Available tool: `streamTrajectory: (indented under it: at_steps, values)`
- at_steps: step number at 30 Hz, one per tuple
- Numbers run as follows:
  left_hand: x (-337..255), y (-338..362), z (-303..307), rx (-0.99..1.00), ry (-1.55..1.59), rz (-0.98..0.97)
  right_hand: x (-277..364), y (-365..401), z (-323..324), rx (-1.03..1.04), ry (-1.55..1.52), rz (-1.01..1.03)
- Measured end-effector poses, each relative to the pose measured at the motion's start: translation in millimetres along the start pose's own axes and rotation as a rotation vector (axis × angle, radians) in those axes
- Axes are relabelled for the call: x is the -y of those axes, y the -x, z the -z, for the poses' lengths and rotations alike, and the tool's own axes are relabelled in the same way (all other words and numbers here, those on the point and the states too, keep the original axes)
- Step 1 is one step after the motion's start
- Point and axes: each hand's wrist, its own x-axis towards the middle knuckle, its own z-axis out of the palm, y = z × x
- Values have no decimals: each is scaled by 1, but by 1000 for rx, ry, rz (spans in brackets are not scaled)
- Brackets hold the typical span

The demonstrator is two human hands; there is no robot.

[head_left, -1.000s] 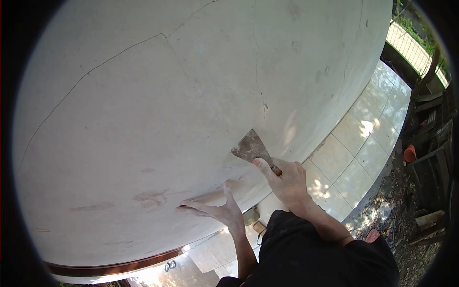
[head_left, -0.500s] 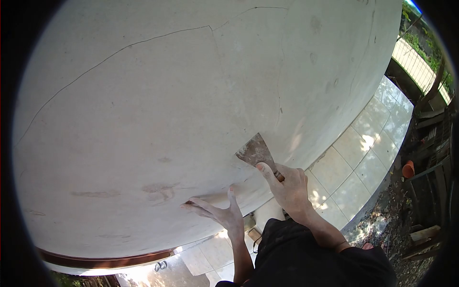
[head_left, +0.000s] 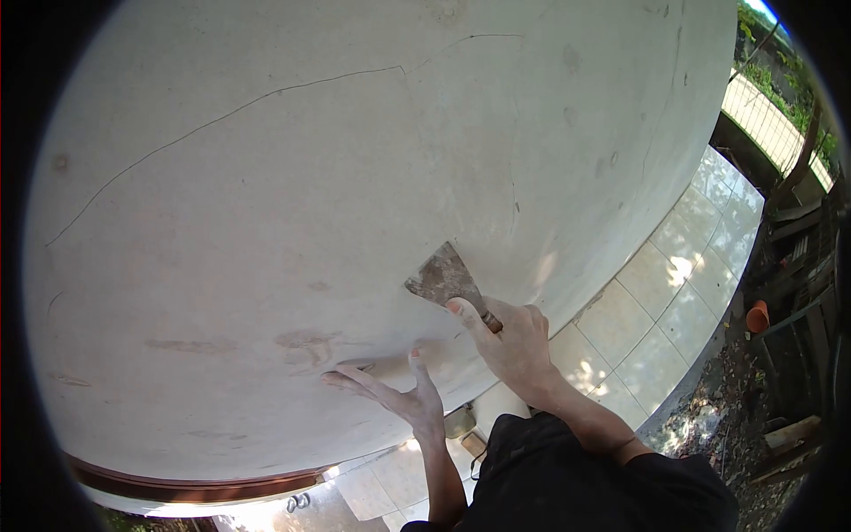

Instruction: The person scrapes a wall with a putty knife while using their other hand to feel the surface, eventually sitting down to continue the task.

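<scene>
A putty knife [head_left: 445,277] with a wide, stained metal blade is gripped in my right hand [head_left: 514,341], thumb laid along the base of the blade. Its blade lies close over the pale wall [head_left: 292,195], edge pointing up and to the left. Lower and to the left, my left hand [head_left: 403,395] is held at the wall with thumb and fingers spread apart, dusted with white. Brownish worn patches [head_left: 306,344] mark the wall just beyond its fingertips. A thin dark crack [head_left: 266,99] runs across the upper part of the wall.
Tiled flooring [head_left: 620,328] runs along the wall's base on the right. Beyond it are an orange pot [head_left: 757,316] and dark timber pieces. A brown strip [head_left: 195,489] edges the wall at lower left, with a pair of sandals [head_left: 298,503] nearby.
The putty knife and my right hand have shifted left across the wall. My left hand has moved slightly left and its fingers are drawn closer together. The view has shifted a little.
</scene>
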Motion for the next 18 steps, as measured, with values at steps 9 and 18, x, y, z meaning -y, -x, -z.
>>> streamTrajectory:
  at_steps: [9,18]
  values:
    - [-4,-20,5,-26,-138,-30,-42,14,-4,23,83,-77]
    - [3,-18,6,-51,-192,-101,20,-4,2,57,-41,119]
